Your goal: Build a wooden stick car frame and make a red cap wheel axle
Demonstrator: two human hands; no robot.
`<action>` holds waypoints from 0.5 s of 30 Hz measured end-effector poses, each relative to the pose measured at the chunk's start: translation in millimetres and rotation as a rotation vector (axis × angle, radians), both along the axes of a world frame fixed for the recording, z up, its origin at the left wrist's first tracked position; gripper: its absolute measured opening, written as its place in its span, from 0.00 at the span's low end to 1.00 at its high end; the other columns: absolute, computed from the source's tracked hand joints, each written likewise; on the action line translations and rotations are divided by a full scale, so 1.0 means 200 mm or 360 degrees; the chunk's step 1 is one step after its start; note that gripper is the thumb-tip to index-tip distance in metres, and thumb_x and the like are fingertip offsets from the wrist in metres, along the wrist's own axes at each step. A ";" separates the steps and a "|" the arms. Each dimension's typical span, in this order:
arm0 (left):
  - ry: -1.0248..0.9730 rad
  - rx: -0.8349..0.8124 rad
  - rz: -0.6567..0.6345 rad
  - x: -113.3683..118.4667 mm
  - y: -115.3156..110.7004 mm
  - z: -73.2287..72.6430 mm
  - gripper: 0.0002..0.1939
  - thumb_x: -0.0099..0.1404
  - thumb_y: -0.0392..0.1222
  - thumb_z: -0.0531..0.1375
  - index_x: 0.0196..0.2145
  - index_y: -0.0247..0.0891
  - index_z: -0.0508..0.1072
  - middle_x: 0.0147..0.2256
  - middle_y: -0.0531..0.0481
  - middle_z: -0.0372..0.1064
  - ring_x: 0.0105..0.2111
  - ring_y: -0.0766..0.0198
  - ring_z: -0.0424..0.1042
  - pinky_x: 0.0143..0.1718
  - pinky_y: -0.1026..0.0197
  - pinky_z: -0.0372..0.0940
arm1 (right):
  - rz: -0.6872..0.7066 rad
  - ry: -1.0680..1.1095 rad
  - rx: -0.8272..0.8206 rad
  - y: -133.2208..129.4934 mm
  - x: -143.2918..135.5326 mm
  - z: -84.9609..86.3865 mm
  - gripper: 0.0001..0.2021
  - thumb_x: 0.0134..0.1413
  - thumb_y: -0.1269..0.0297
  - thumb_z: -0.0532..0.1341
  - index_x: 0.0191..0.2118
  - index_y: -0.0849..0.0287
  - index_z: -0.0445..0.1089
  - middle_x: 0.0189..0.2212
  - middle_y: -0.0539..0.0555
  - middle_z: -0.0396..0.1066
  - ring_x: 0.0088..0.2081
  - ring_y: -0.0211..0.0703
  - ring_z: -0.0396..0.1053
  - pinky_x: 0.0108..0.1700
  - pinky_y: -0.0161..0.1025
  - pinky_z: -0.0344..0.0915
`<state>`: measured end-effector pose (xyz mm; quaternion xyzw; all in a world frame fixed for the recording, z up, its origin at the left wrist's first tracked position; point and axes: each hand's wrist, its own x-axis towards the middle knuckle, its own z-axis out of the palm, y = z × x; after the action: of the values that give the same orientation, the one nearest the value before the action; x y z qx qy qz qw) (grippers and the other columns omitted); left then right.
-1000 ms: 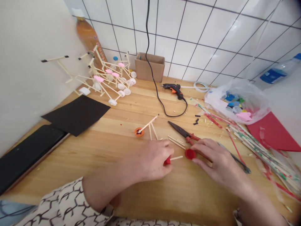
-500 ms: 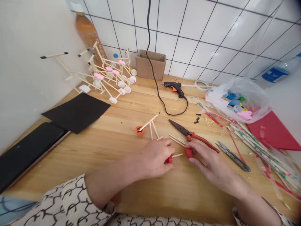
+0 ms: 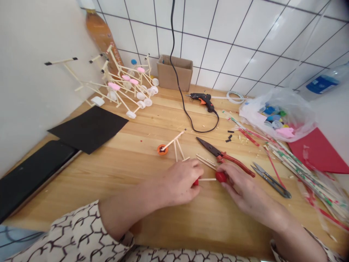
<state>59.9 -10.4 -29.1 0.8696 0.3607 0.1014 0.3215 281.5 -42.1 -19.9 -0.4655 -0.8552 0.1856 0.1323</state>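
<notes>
My left hand (image 3: 178, 182) is closed around a red bottle cap (image 3: 196, 182), mostly hidden by the fingers. A thin wooden stick (image 3: 207, 179) runs rightward from it. At the stick's other end, my right hand (image 3: 244, 187) pinches a second red bottle cap (image 3: 221, 177); the stick meets it or nearly does, I cannot tell which. Just beyond the left hand stands a small stick frame (image 3: 178, 145) with an orange cap (image 3: 162, 149) at one end. Loose short sticks (image 3: 206, 160) lie past the hands, beside the red-handled pliers (image 3: 218, 154).
Stick models with white caps (image 3: 131, 87) crowd the back left, before an amber bottle (image 3: 100, 34). A glue gun (image 3: 202, 99) with its cord lies near a cardboard box (image 3: 174, 74). Thread snips (image 3: 271, 181), bundled sticks (image 3: 302, 169) and a bag of caps (image 3: 297, 109) are rightward.
The red cap in my right hand has turned and come against or close to the stick's free end. My left hand has stayed nearly in place.
</notes>
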 end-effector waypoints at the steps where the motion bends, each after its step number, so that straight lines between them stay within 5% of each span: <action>1: -0.0006 -0.0010 0.0001 0.00 0.00 0.00 0.01 0.55 0.34 0.58 0.27 0.35 0.67 0.33 0.49 0.65 0.30 0.64 0.66 0.33 0.61 0.63 | -0.0013 0.0010 -0.0018 0.00 0.00 0.01 0.13 0.55 0.75 0.51 0.44 0.56 0.62 0.42 0.57 0.70 0.47 0.46 0.69 0.48 0.46 0.69; 5: -0.0052 -0.0029 -0.0007 0.00 -0.01 0.01 0.02 0.56 0.34 0.58 0.27 0.35 0.67 0.34 0.49 0.65 0.32 0.63 0.67 0.35 0.61 0.63 | -0.0005 0.0037 -0.0042 0.00 -0.02 0.02 0.11 0.54 0.76 0.51 0.41 0.56 0.63 0.39 0.56 0.71 0.44 0.45 0.70 0.46 0.46 0.70; 15: 0.0050 -0.0103 -0.0056 0.00 -0.01 0.04 0.11 0.56 0.44 0.65 0.26 0.35 0.69 0.32 0.48 0.65 0.35 0.57 0.68 0.37 0.56 0.64 | 0.0110 -0.0126 0.0046 -0.02 0.00 -0.03 0.17 0.54 0.76 0.53 0.49 0.57 0.62 0.49 0.61 0.65 0.53 0.49 0.65 0.51 0.49 0.68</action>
<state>60.3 -12.3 -21.8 0.8665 0.3535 0.0704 0.3453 280.7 -45.2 -26.9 -0.4406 -0.8780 0.1590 0.0985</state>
